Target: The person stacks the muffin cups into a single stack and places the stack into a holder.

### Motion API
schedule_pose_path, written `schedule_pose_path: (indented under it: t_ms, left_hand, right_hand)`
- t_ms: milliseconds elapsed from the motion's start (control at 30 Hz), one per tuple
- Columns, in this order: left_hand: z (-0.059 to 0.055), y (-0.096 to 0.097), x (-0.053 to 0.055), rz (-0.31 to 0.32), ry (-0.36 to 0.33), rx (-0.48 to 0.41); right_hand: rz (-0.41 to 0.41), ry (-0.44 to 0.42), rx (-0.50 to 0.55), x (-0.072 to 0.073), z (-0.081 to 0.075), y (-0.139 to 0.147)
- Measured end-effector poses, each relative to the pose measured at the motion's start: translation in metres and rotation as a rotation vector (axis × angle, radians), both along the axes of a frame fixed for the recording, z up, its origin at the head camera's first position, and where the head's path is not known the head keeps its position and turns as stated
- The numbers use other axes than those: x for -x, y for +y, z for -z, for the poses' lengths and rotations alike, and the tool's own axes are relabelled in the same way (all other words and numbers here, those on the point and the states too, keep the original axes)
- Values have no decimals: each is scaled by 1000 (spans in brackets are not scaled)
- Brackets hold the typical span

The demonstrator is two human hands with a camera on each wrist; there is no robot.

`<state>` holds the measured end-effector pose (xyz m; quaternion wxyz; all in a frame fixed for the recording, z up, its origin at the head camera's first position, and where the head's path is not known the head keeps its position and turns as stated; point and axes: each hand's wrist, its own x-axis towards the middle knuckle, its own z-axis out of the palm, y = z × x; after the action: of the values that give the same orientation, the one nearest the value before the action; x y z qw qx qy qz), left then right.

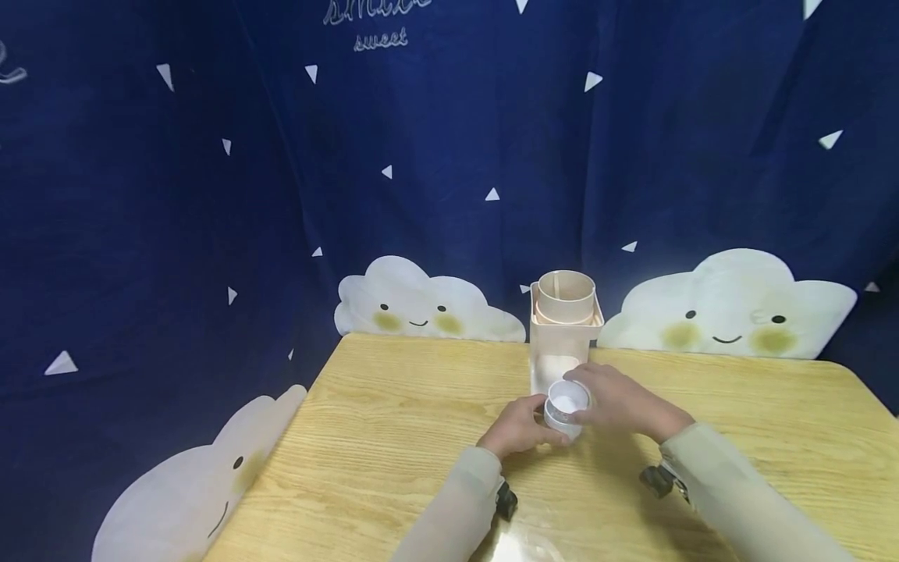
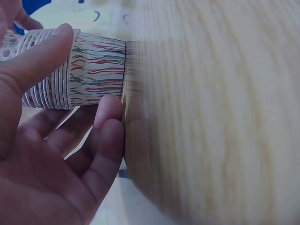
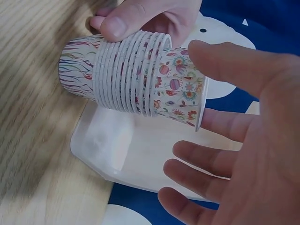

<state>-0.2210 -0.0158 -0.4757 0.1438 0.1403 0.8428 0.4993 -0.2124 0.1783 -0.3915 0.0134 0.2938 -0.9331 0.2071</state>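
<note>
A stack of nested paper cups [image 3: 124, 75] stands upright on the wooden table. The lower cup [image 2: 98, 70] shows wavy red, green and blue lines, and white rims are layered above it. On top, a flower-printed paper cup [image 3: 176, 89] sits partly raised out of the stack. My left hand [image 1: 521, 426] grips the stack from the left, thumb across the rims and fingers low by the base. With thumb and index finger, my right hand [image 1: 621, 400] pinches the flower-printed cup near its rim; the other fingers are spread below.
Just behind the cups stands a pale cream holder [image 1: 559, 343] with a round tube [image 1: 566, 297] on top and a tray-like base [image 3: 150, 150]. The wooden table [image 1: 407, 390] ends at a blue curtain [image 1: 449, 156] printed with clouds.
</note>
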Motion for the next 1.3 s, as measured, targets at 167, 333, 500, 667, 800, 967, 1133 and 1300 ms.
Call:
schedule_pose_path:
  t_ms: [167, 333, 500, 667, 800, 967, 1133, 1300]
  left_hand:
    - [-1, 1, -1, -3, 6, 6]
    - [0, 2, -1, -1, 11, 12]
    - [2, 3, -2, -3, 4, 3]
    - [2, 3, -2, -5, 1, -5]
    - [2, 3, -3, -2, -5, -16]
    - [2, 3, -4, 0, -11, -17]
    - [2, 2, -2, 17, 21, 3]
    - [2, -1, -1, 17, 16, -2]
  right_hand:
    - [16, -22, -16, -1, 2, 0]
    - [31, -33, -24, -1, 5, 1]
    - [24, -23, -19, -2, 6, 1]
    - [25, -28, -23, -4, 5, 0]
    - [17, -30, -15, -6, 5, 0]
    - [34, -68, -18, -6, 6, 2]
    - [76, -86, -2, -6, 7, 14]
    - [88, -58, 70, -3, 10, 28]
